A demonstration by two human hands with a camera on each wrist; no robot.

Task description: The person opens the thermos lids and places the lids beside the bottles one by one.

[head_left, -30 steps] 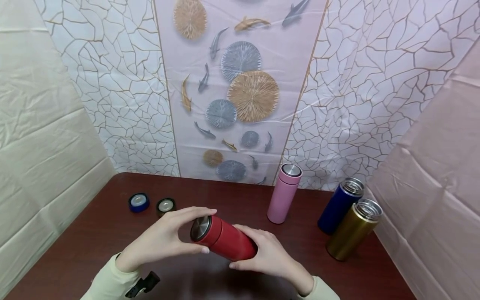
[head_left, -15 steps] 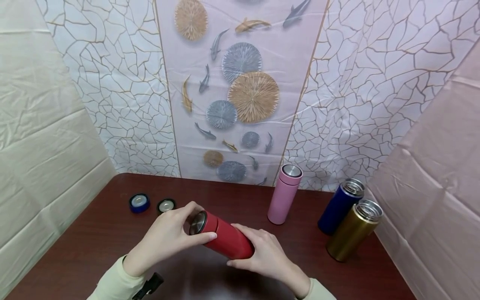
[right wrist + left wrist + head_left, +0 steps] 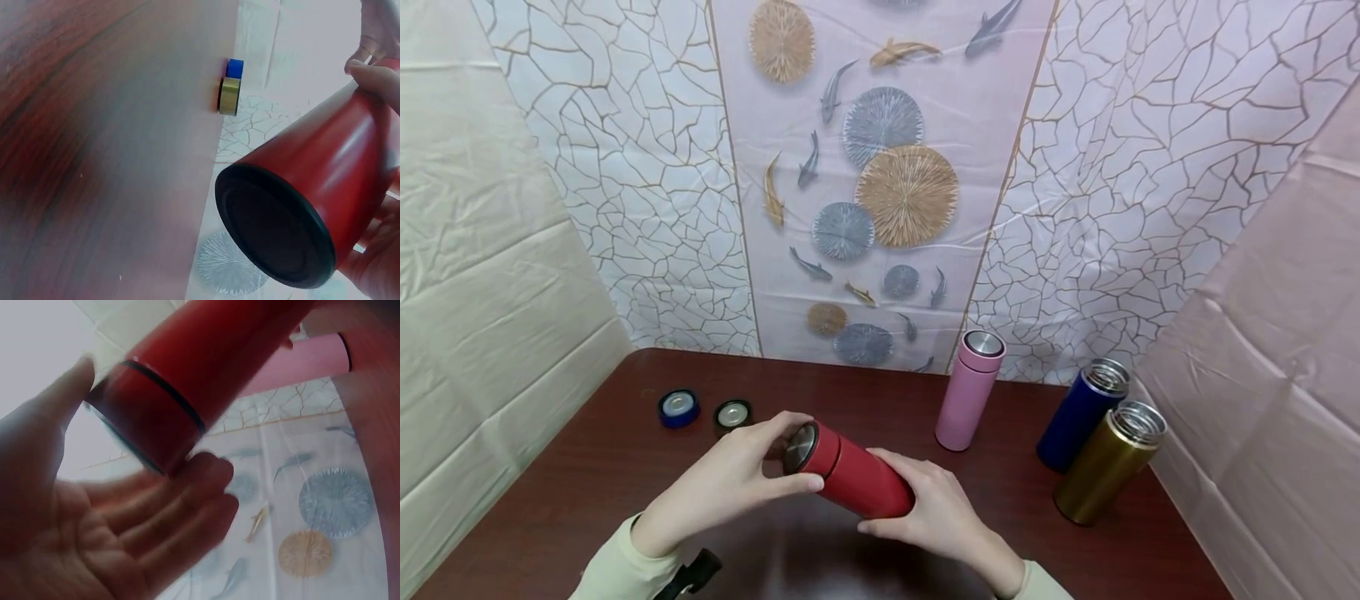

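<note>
A red thermos flask (image 3: 872,483) is held tilted above the dark table, its lidded end towards the left. My right hand (image 3: 936,508) grips the body near its black base (image 3: 272,228), thumb on the near side. At the other end, my left hand (image 3: 722,479) holds the red lid (image 3: 144,412) between thumb and fingers, the thumb on the near side. The lid has a steel top and sits on the flask, with a dark seam below it. In the left wrist view the palm stands away from the lid's top, and the fingertips are at its edge.
A pink flask (image 3: 968,396) with its lid on stands behind. Lidless blue (image 3: 1075,425) and gold (image 3: 1101,475) flasks stand at the right. At the back left, a blue lid (image 3: 678,408) and a gold lid (image 3: 229,97) lie upside down on the table (image 3: 587,467).
My left fingers were spread at the lid a second ago, then closed around it with the thumb higher; now the thumb sits slightly lower. The flask stays nearly in place in my right hand.
</note>
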